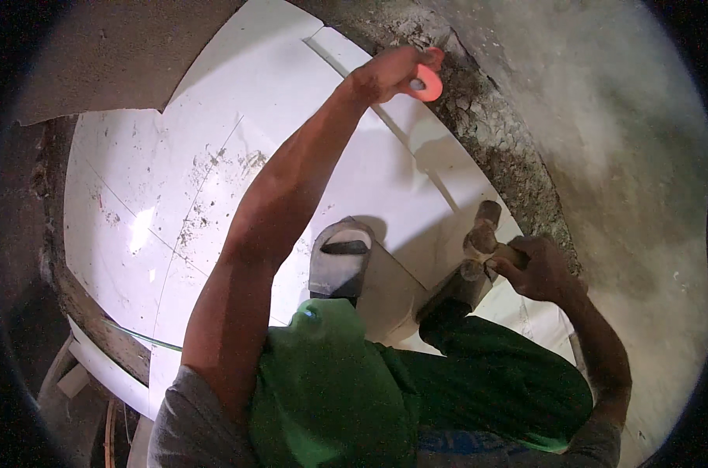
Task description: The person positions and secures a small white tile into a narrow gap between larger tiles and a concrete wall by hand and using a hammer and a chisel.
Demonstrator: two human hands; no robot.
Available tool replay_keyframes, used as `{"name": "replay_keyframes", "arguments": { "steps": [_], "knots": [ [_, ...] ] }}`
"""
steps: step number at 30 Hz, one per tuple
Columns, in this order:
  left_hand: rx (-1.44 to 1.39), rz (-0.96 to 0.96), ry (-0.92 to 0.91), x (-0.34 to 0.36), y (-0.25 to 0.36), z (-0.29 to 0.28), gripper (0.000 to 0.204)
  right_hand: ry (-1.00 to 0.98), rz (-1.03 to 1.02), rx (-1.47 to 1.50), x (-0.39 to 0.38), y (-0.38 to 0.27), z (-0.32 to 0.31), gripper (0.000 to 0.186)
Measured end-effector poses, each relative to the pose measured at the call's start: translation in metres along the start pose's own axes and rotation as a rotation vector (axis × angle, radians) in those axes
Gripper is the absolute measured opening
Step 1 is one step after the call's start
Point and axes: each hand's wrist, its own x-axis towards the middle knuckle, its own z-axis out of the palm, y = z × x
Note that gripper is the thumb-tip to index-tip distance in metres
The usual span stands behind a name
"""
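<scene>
My left hand reaches far forward and pinches a small orange-red ring-shaped piece over the far edge of a narrow white tile strip. My right hand is closed around the handle of a mallet with a brownish cylindrical head, held low above the tile beside my right foot. My left foot in a grey sandal stands on the large white tiles. Green trousers cover my knees at the bottom.
A band of rough grey mortar and rubble runs along the right edge of the tiles. Beyond it lies bare concrete floor. A grey slab sits at the top left. The tiles' left edge drops to dark ground.
</scene>
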Motion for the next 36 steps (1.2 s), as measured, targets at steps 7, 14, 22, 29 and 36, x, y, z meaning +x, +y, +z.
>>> {"name": "replay_keyframes", "arguments": {
  "steps": [7, 14, 22, 29, 36],
  "knots": [
    [1.098, 0.457, -0.096, 0.02, -0.02, -0.022, 0.054, 0.063, -0.382, -0.138, 0.063, -0.043, 0.018, 0.04],
    [0.245, -0.02, 0.124, 0.011, 0.038, 0.023, 0.029, -0.265, -0.731, -0.187, 0.101, -0.117, 0.009, 0.043],
    [0.845, 0.213, 0.003, 0.026, 0.029, 0.005, 0.047, -0.001, -0.158, 0.119, 0.148, -0.085, -0.002, 0.042],
    [0.631, 0.215, -0.023, 0.032, 0.015, 0.004, 0.047, -0.193, -0.569, -0.081, 0.144, -0.075, -0.022, 0.026],
    [0.803, 0.227, -0.119, 0.046, 0.011, -0.002, 0.036, -0.132, -0.353, -0.149, 0.13, -0.087, -0.015, 0.036]
  ]
}}
